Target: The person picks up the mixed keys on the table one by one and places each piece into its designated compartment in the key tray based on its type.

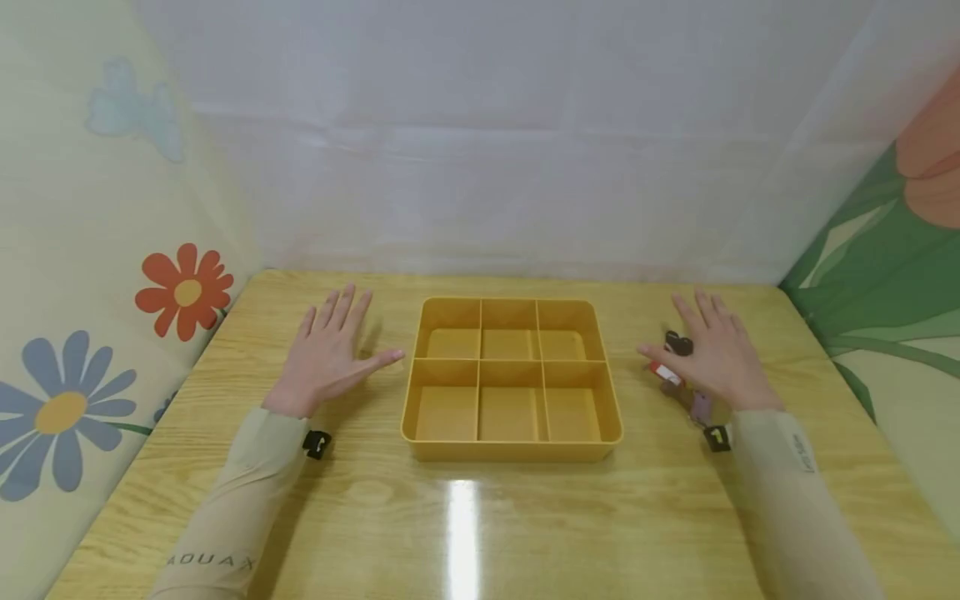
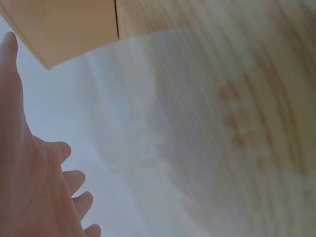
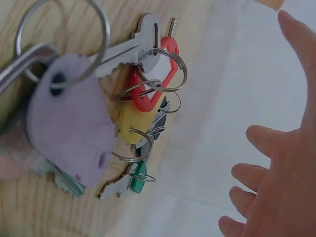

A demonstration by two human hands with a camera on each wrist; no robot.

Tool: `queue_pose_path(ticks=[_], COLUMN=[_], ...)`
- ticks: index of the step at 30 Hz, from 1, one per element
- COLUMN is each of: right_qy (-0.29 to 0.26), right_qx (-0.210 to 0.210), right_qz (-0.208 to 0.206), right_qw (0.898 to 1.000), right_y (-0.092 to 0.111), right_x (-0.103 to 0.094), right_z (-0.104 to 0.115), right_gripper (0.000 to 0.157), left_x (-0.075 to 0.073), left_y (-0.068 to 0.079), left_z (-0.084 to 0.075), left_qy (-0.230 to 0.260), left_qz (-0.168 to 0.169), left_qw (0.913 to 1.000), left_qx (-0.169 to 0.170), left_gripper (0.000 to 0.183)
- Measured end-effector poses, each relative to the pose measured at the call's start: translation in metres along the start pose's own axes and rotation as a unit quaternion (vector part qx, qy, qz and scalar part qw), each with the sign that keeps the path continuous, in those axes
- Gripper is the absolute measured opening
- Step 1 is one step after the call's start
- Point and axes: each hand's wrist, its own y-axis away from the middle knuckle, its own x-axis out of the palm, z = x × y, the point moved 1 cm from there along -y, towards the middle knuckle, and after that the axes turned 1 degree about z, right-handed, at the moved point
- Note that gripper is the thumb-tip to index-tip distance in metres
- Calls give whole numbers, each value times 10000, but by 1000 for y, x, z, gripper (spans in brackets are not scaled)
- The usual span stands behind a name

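Note:
A yellow divided tray (image 1: 512,452) stands between the two hands, its several compartments bare. To its left, my left hand (image 1: 324,360) is spread over the table with straight fingers, holding nothing; the thumb points at the tray. My right hand (image 1: 720,360) is spread likewise on the other side, above a group of keys and partly covering them. In the right wrist view these include a silver key (image 3: 144,37), a purple fob (image 3: 69,118), a red-framed tag (image 3: 143,102), a yellow tag (image 3: 131,121) and a green-headed key (image 3: 138,184), with metal rings.
The wood-grain table (image 1: 360,517) ends at a white cloth backdrop (image 1: 487,192) behind the tray. Flower-printed cloths hang at the left (image 1: 67,250) and right sides. A black wrist device (image 1: 317,444) sits at the left cuff, another (image 1: 717,438) at the right.

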Motion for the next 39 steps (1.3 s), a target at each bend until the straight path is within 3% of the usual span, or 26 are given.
queue_pose_path(ticks=[9, 20, 28, 39], right_qy=[-159, -340, -499, -608], right_qx=[-71, -96, -55, 121], right_qz=[68, 5, 8, 167], right_qw=[9998, 9994, 9987, 9979], right_y=[2, 8, 12, 22], right_x=[-1, -8, -10, -9], right_z=[0, 1, 2, -7], right_gripper=[108, 102, 99, 97], left_x=[-5, -9, -8, -7], left_y=[5, 10, 20, 34], left_z=[-10, -33, -54, -87], left_qy=[-55, 60, 71, 130], left_qz=[-27, -165, -230, -31], left_qw=[10000, 9996, 9984, 9957], left_qx=[23, 210, 513, 917], left_gripper=[112, 118, 122, 127])
